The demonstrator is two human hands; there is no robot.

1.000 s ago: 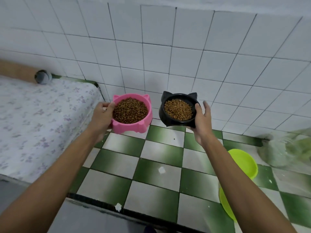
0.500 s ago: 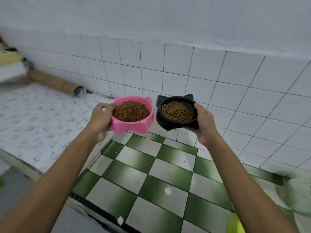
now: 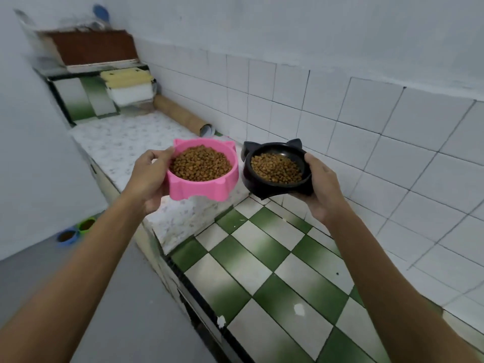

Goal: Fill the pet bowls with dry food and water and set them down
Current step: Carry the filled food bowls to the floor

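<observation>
My left hand [image 3: 149,179] grips the left rim of a pink cat-eared bowl [image 3: 209,191] heaped with brown dry food. My right hand [image 3: 320,188] grips the right rim of a black cat-eared bowl [image 3: 254,179] that holds a smaller amount of the same food. Both bowls hang side by side in the air above the counter, nearly level and almost touching. Far down on the grey floor at the left stand a blue bowl [image 3: 67,237] and a green bowl [image 3: 86,225], each with something brown inside.
A green-and-white checkered counter [image 3: 262,258] runs along the tiled wall, with a floral-covered section [image 3: 131,142] to its left. A cardboard tube [image 3: 183,117] lies against the wall. Boxes and foam pads [image 3: 128,85] are stacked at the far end. Grey floor [image 3: 117,297] spreads at the lower left.
The view has swung left and up, away from the lime-green bowl and plastic bag at the right. Both filled bowls stay held in front of me; the floor bowls have come into sight.
</observation>
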